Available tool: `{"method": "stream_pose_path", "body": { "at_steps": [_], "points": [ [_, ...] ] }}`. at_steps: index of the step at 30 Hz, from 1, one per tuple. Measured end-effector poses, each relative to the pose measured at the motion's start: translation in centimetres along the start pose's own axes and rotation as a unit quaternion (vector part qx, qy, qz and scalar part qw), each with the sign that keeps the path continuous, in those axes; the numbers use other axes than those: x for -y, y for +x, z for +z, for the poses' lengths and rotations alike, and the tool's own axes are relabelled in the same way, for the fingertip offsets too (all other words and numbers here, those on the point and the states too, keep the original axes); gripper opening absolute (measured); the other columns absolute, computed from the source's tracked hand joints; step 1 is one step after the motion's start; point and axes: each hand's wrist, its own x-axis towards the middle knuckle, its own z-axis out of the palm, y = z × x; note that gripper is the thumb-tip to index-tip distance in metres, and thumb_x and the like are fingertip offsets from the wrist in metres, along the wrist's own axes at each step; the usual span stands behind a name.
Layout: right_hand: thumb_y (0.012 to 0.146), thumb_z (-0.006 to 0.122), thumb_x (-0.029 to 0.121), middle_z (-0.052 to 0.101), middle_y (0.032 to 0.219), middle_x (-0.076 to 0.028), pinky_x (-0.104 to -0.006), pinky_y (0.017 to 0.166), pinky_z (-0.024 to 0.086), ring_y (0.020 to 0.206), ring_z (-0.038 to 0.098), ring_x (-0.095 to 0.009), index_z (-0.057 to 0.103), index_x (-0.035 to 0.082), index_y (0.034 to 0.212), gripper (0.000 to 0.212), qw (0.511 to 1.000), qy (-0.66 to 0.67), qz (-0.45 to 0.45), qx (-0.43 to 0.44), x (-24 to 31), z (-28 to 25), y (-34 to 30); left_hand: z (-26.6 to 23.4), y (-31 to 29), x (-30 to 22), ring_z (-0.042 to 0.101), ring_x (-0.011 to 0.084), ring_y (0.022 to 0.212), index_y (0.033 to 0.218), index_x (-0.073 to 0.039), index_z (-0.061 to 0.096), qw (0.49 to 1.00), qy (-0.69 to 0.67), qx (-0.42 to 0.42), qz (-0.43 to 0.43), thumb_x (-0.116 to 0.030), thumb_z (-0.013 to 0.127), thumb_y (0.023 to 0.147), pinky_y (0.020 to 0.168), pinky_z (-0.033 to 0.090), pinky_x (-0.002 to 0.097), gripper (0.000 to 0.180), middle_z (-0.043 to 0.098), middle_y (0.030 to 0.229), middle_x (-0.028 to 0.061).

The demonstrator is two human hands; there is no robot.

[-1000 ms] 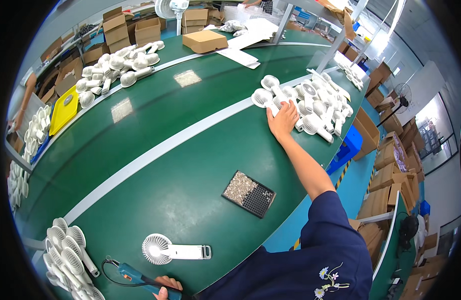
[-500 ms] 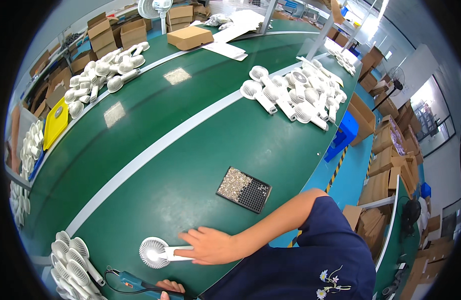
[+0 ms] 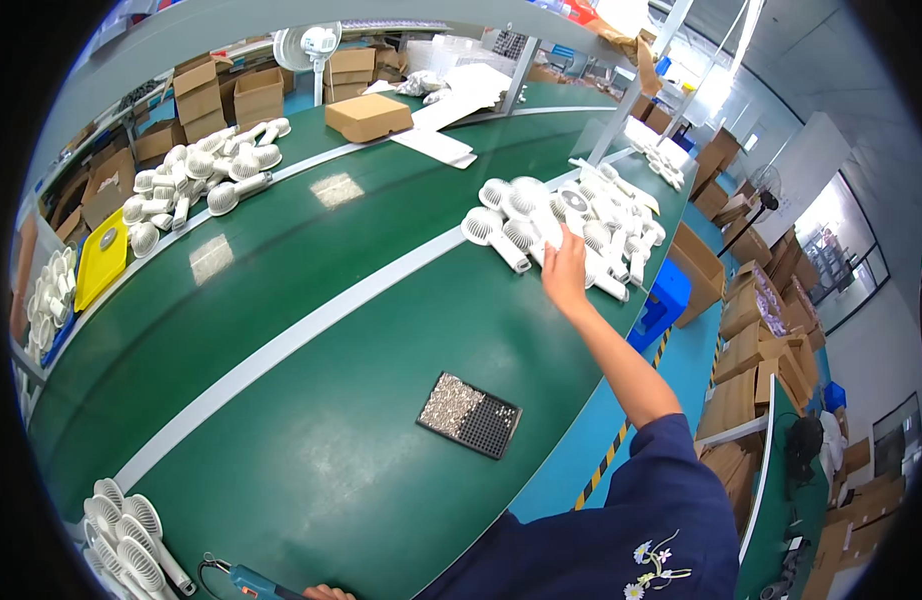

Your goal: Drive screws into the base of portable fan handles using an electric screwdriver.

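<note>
- The right hand point(image 3: 566, 272) reaches over the green worktable point(image 3: 331, 450) to its right end, thumb and fingers pinching the handle of a white handheld fan point(image 3: 526, 198).
- That fan, slightly blurred, lies against the heap of white fans point(image 3: 606, 215) at the right end, between the pale dividing strip point(image 3: 311, 325) and the near edge; its round head points away from the person.
- The left hand point(image 3: 329, 592) shows only as a few knuckles at the picture's lower rim, curled around the rear of a teal electric screwdriver point(image 3: 256, 583); the rest of its grip is cut off.
- The screwdriver's tip points toward the stacked fans point(image 3: 131, 540) at the table's near left corner.
- A black perforated screw tray point(image 3: 491, 428) sits near the near edge, between the two hands, well apart from both; small silvery screws point(image 3: 451, 403) cover its left part.
- Past the dividing strip, along the far edge, are another heap of fans point(image 3: 196, 180), a yellow tray point(image 3: 101, 268) and a closed cardboard box point(image 3: 369, 118).
</note>
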Motion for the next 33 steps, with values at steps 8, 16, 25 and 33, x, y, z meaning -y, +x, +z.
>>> {"method": "stream_pose_path", "body": {
  "at_steps": [8, 16, 25, 33],
  "points": [
    [0.090, 0.061, 0.025, 0.049, 0.121, -0.021, -0.0486, 0.097, 0.037, 0.113, 0.047, -0.037, 0.044, -0.001, 0.132, 0.052, 0.968, -0.151, 0.194, 0.049, -6.3, 5.7, 2.1, 0.9, -0.2, -0.6, 0.037, 0.0148, 0.067, 0.078, -0.011, 0.041, 0.999, 0.032, -0.029, -0.009, -0.034, 0.065, 0.079, 0.063, 0.036, 0.0326, 0.033, 0.036, 0.075, 0.0012],
    [0.089, 0.060, 0.026, 0.045, 0.135, -0.020, -0.0530, 0.101, 0.035, 0.126, 0.043, -0.039, 0.050, 0.008, 0.133, 0.049, 1.000, 0.005, -0.012, 0.020, -4.0, 9.2, 6.9, -0.1, 0.0, -0.4, 0.036, 0.0150, 0.065, 0.076, -0.011, 0.042, 0.999, 0.003, -0.046, -0.021, -0.035, 0.066, 0.078, 0.061, 0.034, 0.0322, 0.035, 0.036, 0.073, 0.0015],
    [0.099, 0.030, 0.050, 0.027, 0.158, -0.007, -0.0564, 0.112, 0.026, 0.144, 0.028, -0.032, 0.036, 0.027, 0.149, 0.055, 0.911, -0.141, 0.048, 0.384, -3.5, 14.8, 14.0, -1.2, -0.4, 1.2, 0.042, 0.0175, 0.066, 0.079, -0.007, 0.048, 0.998, -0.021, -0.064, 0.002, -0.031, 0.067, 0.081, 0.061, 0.038, 0.0336, 0.031, 0.044, 0.076, 0.0050],
    [0.101, 0.029, 0.044, 0.038, 0.150, -0.010, -0.0586, 0.109, 0.030, 0.137, 0.038, -0.028, 0.045, 0.016, 0.140, 0.051, 0.927, -0.183, -0.073, 0.320, -1.6, 16.1, 13.5, -4.8, -0.3, 2.1, 0.051, 0.0267, 0.080, 0.092, -0.003, 0.057, 0.999, -0.028, -0.040, -0.001, -0.041, 0.071, 0.082, 0.069, 0.044, 0.0410, 0.042, 0.052, 0.086, 0.0117]
  ]
}}
